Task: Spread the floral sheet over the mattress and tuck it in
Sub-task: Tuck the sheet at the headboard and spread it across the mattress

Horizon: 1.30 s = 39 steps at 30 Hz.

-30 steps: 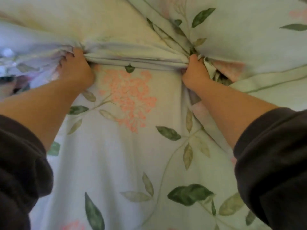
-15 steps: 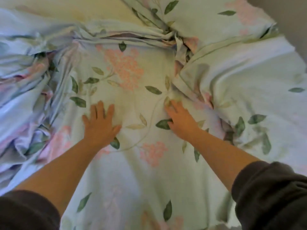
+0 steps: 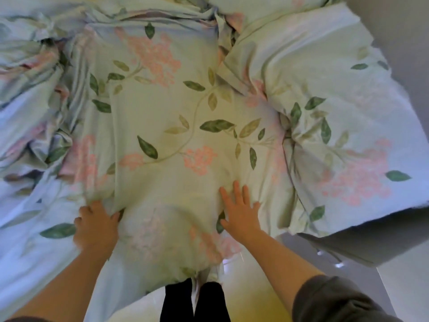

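Observation:
The floral sheet (image 3: pixel 199 108), pale green with pink blossoms and green leaves, lies over the mattress. It is flat in the middle and bunched in folds at the left and along the far edge. My left hand (image 3: pixel 96 225) grips a fold of the sheet near the front edge, fingers curled into the cloth. Palm down, my right hand (image 3: pixel 241 212) presses flat on the sheet with its fingers spread. The sheet's front edge hangs down over the bed towards my legs. The grey side of the mattress (image 3: pixel 371 233) shows at the right corner.
My legs in black (image 3: pixel 195 303) stand against the bed's front edge on a pale floor (image 3: pixel 255 287). A grey wall or floor strip (image 3: pixel 399 31) runs beside the bed at the right. A second floral piece (image 3: pixel 336 112) overlaps the sheet at the right.
Both hands have slid back from the sheet's middle to its front edge. The left hand went from flat to gripping a fold. The view has pulled back and shows the bed's corner.

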{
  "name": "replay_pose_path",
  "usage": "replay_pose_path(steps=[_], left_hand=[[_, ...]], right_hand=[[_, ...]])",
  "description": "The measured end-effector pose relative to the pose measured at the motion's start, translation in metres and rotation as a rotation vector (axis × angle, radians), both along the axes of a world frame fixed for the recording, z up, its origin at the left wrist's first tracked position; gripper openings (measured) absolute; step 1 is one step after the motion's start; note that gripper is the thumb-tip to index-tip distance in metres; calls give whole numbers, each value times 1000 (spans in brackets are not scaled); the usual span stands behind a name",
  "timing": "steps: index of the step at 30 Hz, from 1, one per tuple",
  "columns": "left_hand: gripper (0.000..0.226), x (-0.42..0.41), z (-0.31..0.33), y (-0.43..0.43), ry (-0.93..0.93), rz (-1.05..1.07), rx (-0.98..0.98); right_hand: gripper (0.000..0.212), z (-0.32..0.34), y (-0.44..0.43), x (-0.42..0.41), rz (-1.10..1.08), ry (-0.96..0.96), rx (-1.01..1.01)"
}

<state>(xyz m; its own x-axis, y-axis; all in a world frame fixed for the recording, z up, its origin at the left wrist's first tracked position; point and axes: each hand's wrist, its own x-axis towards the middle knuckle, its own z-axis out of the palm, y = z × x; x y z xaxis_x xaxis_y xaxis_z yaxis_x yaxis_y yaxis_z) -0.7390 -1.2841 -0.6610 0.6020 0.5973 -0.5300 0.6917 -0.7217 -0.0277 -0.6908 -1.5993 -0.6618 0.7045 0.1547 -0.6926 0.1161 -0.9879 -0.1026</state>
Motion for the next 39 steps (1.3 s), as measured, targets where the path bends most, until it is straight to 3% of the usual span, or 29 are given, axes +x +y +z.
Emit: replay_pose_path(steps=[4,7,13,18,21,28,30,33,36,39], left_hand=[[18,-14,2,8,-56,79,-69],[13,-30,2,27,-178,101,-76],[17,-34,3,40,-234,102,-22],[28,-30,2,66,-186,19,-40],[61,-68,-1,85,-111,113,26],[88,-141,-8,130,-28,141,145],[75,-143,-12,144,-24,118,76],[36,-147,-12,182,-79,4,-32],[25,-157,-4,229,-223,-100,-40],[23,-158,0,257,-264,-150,-9]], right_hand=[[78,-1,8,-7,-45,-104,-2],[66,-2,16,-21,-56,-172,17],[68,0,40,-53,-52,-152,48],[53,0,41,-52,45,-241,57],[49,-3,58,-57,78,-278,67],[48,4,138,-81,85,-158,75],[48,3,158,-91,86,-149,85],[50,0,201,-114,-14,-182,73],[52,1,247,-141,-133,-229,50],[50,-1,276,-165,-87,-240,64]])
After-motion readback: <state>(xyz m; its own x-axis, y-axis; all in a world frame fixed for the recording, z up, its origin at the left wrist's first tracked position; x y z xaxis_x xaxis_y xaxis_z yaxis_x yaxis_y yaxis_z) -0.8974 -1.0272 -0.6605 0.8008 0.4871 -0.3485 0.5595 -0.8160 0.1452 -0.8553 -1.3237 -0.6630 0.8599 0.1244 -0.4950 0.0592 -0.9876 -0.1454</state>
